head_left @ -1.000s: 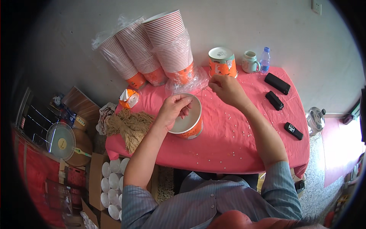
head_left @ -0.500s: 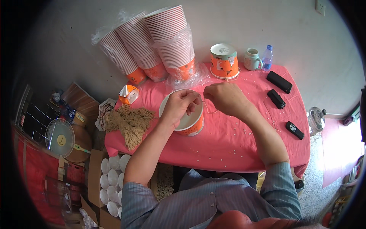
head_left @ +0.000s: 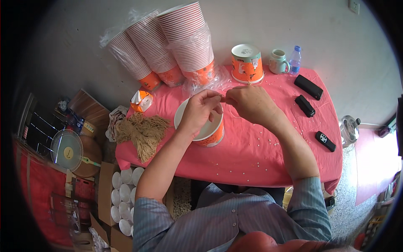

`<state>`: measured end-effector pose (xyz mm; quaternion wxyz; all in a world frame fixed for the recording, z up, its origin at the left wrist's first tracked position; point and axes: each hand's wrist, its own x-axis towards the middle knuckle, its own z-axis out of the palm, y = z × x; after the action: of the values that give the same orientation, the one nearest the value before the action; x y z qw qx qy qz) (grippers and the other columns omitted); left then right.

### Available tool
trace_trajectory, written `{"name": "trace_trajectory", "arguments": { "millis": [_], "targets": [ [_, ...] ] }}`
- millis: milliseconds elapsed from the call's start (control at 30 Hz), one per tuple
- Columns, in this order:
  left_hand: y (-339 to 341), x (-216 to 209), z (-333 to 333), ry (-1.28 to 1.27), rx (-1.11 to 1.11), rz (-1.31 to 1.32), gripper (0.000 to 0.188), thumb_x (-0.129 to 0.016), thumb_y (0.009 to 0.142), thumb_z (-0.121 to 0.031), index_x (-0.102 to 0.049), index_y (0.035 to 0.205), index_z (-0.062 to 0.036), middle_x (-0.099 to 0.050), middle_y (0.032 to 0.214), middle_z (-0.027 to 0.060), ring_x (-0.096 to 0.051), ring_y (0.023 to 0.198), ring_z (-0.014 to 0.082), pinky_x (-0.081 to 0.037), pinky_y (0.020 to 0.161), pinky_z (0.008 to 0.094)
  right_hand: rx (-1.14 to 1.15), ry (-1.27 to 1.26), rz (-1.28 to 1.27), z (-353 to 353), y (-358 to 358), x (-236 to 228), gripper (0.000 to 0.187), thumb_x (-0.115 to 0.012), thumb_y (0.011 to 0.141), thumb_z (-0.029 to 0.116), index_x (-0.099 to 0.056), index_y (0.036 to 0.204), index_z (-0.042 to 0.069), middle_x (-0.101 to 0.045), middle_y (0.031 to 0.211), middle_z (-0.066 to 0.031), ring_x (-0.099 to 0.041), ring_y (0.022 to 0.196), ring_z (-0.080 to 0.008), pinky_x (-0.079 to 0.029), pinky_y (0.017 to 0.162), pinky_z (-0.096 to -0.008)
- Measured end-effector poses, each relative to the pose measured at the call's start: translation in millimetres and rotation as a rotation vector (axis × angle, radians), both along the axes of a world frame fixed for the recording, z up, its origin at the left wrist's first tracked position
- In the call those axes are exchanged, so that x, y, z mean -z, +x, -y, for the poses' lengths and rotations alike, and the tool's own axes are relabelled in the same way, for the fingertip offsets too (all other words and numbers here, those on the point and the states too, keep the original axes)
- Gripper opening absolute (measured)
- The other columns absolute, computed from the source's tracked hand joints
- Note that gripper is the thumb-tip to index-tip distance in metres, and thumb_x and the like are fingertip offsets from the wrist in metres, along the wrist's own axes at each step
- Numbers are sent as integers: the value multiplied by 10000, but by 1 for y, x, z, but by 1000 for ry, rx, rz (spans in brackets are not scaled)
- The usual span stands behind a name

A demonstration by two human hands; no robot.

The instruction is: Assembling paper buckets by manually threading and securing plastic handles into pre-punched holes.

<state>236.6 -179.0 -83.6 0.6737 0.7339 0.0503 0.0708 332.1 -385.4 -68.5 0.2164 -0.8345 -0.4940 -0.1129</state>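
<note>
Over the open paper bucket [head_left: 214, 137], white inside with an orange printed outside, my two hands meet fingertip to fingertip. My left hand [head_left: 197, 112], closed in a pinch, partly covers the bucket's mouth. The right hand [head_left: 254, 104] is closed too, its fingertips touching those of the left just past the rim. A thin pale string [head_left: 233, 116] runs down from between them onto the cloth; its ends in my fingers are too small to see clearly. Behind stands another orange bucket [head_left: 247, 69], upside down, with a string at its rim.
Tall stacks of paper buckets [head_left: 184, 42] in clear plastic lean at the back left. A bundle of tan cords [head_left: 142, 134] lies on the pink tablecloth [head_left: 201, 168], near a tissue pack [head_left: 141, 101]. Scattered white beads, a mug [head_left: 278, 61], a bottle [head_left: 295, 61] and black devices [head_left: 308, 87] sit rightward.
My hands have come together, the right one moving left and slightly down until the fingertips touch. The bucket stays in about the same place.
</note>
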Motion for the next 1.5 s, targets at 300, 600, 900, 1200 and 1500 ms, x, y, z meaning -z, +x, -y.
{"name": "trace_trajectory", "arguments": {
  "millis": [300, 600, 900, 1200, 1500],
  "targets": [
    [1, 4, -2, 24, 52, -20, 196, -687, 1095, -128, -763, 1215, 7, -805, 1003, 44, -675, 784, 65, -483, 628, 226, -120, 196, -169, -4, 8, 5, 135, -691, 1027, 163, -760, 1022, 48, -782, 935, -134, -757, 881, -371, -586, 776, -486],
    [-3, 3, -1, 37, 76, -37, 192, -688, 1092, -130, -787, 1192, 0, -789, 966, 30, -662, 776, 64, -479, 636, 231, -97, 311, -211, -12, 5, 9, 131, -720, 1012, 173, -775, 1017, 54, -776, 891, -142, -761, 846, -355, -580, 748, -470],
    [-2, 9, -8, -8, 58, -1, 163, -711, 1082, -177, -779, 1089, -29, -746, 884, -12, -634, 729, 45, -445, 590, 225, -111, 369, -249, -17, 5, 10, 141, -721, 1017, 169, -786, 1014, 43, -774, 877, -142, -758, 817, -332, -582, 745, -445],
    [-7, 5, -9, -33, 78, 5, 174, -706, 1091, -205, -776, 1086, -46, -744, 894, -13, -629, 726, 47, -435, 590, 216, -192, 384, -562, -8, 29, 17, 242, -666, 1060, 129, -760, 1232, -13, -807, 1037, -121, -778, 959, -202, -608, 860, -384],
    [-9, 7, -13, 64, 96, -9, 162, -695, 1095, -195, -766, 1071, -51, -744, 893, -23, -620, 722, 31, -420, 571, 197, -234, 289, -591, -6, 14, -2, 211, -754, 1001, 113, -783, 1167, -14, -812, 1029, -94, -757, 974, -151, -596, 893, -333]
  ]
}}
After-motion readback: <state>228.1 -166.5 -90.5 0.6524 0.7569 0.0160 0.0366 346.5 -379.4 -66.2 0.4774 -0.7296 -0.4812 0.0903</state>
